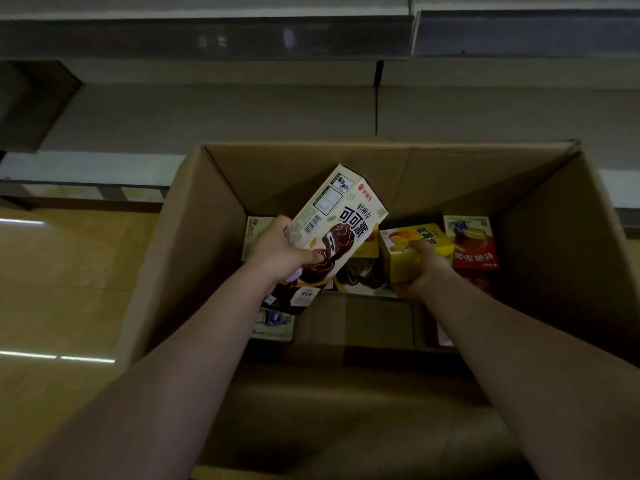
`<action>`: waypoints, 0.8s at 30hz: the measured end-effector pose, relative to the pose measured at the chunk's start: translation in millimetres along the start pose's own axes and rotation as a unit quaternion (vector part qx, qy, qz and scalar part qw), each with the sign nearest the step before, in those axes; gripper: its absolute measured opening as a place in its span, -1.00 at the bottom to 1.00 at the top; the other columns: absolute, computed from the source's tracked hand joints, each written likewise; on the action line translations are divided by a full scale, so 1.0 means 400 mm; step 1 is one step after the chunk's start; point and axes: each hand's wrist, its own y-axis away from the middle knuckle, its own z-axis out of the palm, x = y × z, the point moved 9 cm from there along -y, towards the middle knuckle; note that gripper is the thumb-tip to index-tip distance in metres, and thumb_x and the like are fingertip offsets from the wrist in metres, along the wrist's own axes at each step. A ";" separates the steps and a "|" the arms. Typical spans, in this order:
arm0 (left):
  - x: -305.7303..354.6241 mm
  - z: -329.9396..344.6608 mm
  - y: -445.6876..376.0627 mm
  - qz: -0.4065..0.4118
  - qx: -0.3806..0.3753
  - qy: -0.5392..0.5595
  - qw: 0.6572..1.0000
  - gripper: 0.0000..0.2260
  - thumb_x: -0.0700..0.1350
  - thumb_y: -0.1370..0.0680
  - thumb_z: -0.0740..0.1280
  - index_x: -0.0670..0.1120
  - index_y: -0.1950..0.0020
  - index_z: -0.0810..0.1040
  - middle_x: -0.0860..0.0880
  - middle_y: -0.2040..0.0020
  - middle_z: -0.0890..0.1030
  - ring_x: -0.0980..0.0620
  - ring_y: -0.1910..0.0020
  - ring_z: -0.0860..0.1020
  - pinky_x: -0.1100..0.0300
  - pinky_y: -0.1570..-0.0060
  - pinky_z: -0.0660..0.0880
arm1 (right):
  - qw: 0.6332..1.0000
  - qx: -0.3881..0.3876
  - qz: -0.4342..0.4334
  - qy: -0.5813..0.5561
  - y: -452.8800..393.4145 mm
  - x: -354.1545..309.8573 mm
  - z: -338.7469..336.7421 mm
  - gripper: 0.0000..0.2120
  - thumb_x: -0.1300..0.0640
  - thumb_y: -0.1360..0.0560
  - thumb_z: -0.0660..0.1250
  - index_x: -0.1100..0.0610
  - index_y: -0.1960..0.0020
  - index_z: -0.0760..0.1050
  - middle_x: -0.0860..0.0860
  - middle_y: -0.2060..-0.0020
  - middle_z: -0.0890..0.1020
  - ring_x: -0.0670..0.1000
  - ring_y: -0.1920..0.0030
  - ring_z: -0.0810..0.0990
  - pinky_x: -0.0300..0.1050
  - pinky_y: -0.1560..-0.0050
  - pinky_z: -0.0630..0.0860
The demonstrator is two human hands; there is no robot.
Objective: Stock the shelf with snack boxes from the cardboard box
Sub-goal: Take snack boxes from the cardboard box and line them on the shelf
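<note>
A large open cardboard box (207,237) stands on the floor below me. My left hand (277,251) grips a white-and-brown chocolate pie box (341,220), lifted and tilted above the box's contents. My right hand (420,271) is down inside and grips a yellow snack box (412,244) by its near end. Beside it lies a red snack box (474,244). More snack boxes lie underneath, partly hidden by my arms. The grey shelf (207,116) runs across behind the cardboard box, and its visible stretch holds no boxes.
A higher shelf edge with a price rail (207,36) crosses the top. A vertical divider (377,98) splits the shelf back. Shiny tan floor (69,289) lies to the left. The cardboard box's near flap (346,427) hangs toward me.
</note>
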 end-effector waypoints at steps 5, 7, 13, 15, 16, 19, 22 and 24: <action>0.093 -0.017 0.138 0.034 0.009 -0.068 0.997 -0.55 -0.08 -0.34 0.57 0.04 -0.10 0.41 0.07 -0.02 0.55 0.02 -0.05 0.55 -0.05 -0.03 0.57 | 0.991 0.091 -0.031 0.097 0.178 -0.034 -0.109 -0.20 -0.09 -0.34 0.51 -0.07 -0.45 0.17 0.14 -0.25 0.45 0.23 -0.14 0.50 0.11 0.25 0.53; 0.161 -0.032 0.208 0.067 0.010 -0.115 0.991 -0.53 -0.04 -0.34 0.56 0.03 -0.15 0.42 0.06 -0.07 0.54 0.02 -0.09 0.53 -0.06 -0.10 0.53 | 0.988 0.084 -0.064 0.113 0.279 -0.066 -0.136 -0.13 -0.03 -0.43 0.45 -0.36 -0.47 -0.07 0.11 -0.32 0.36 0.29 -0.24 0.43 0.28 0.09 0.55; 0.518 -0.153 0.466 0.279 0.087 -0.262 0.920 -0.50 -0.07 -0.32 0.55 -0.09 -0.22 0.52 -0.09 -0.12 0.53 -0.15 -0.13 0.49 -0.06 -0.23 0.33 | 0.984 0.055 -0.077 0.151 0.624 -0.128 -0.202 -0.56 -0.03 -0.62 0.16 -0.55 -0.27 0.14 0.00 -0.15 0.45 0.19 -0.11 0.51 0.24 0.04 0.56; 0.631 -0.200 0.562 0.368 0.123 -0.298 0.872 -0.54 -0.09 -0.31 0.54 -0.12 -0.17 0.55 -0.11 -0.12 0.54 -0.18 -0.14 0.48 -0.12 -0.35 0.17 | 0.984 0.057 -0.083 0.149 0.727 -0.132 -0.235 -0.65 -0.02 -0.64 0.05 -0.54 -0.13 0.31 0.00 -0.12 0.52 0.18 -0.08 0.56 0.14 0.10 0.56; 0.676 -0.221 0.605 0.404 0.134 -0.307 0.851 -0.54 -0.09 -0.30 0.55 -0.11 -0.16 0.55 -0.11 -0.15 0.54 -0.17 -0.19 0.45 -0.14 -0.40 0.08 | 0.987 0.046 -0.072 0.137 0.770 -0.124 -0.246 -0.65 -0.01 -0.64 0.04 -0.49 -0.03 0.40 0.02 -0.12 0.57 0.18 -0.05 0.59 0.10 0.16 0.55; 0.813 -0.296 0.725 0.488 0.161 -0.327 0.793 -0.51 -0.17 -0.30 0.55 -0.04 -0.17 0.46 -0.06 -0.24 0.46 -0.14 -0.30 0.35 -0.17 -0.47 -0.07 | 0.997 -0.001 -0.018 0.079 0.938 -0.139 -0.251 -0.74 -0.02 -0.64 0.08 -0.19 0.04 0.53 0.07 0.02 0.60 0.15 0.13 0.58 0.00 0.22 0.49; 0.942 -0.373 0.837 0.528 0.205 -0.333 0.754 -0.44 -0.26 -0.28 0.55 -0.01 -0.17 0.39 -0.02 -0.23 0.41 -0.14 -0.31 0.34 -0.14 -0.46 -0.07 | 0.994 -0.055 -0.005 0.090 1.099 -0.198 -0.234 -0.84 -0.08 -0.59 0.20 -0.07 0.00 0.52 0.05 0.19 0.55 0.10 0.27 0.53 -0.06 0.30 0.52; 1.023 -0.411 0.914 0.551 0.247 -0.338 0.722 -0.45 -0.23 -0.29 0.57 0.00 -0.15 0.38 0.00 -0.18 0.41 -0.12 -0.28 0.35 -0.16 -0.45 -0.08 | 0.988 -0.114 -0.006 0.100 1.204 -0.246 -0.201 -0.71 -0.15 -0.54 0.24 0.01 -0.11 0.51 0.10 0.08 0.62 0.16 0.12 0.59 0.01 0.18 0.53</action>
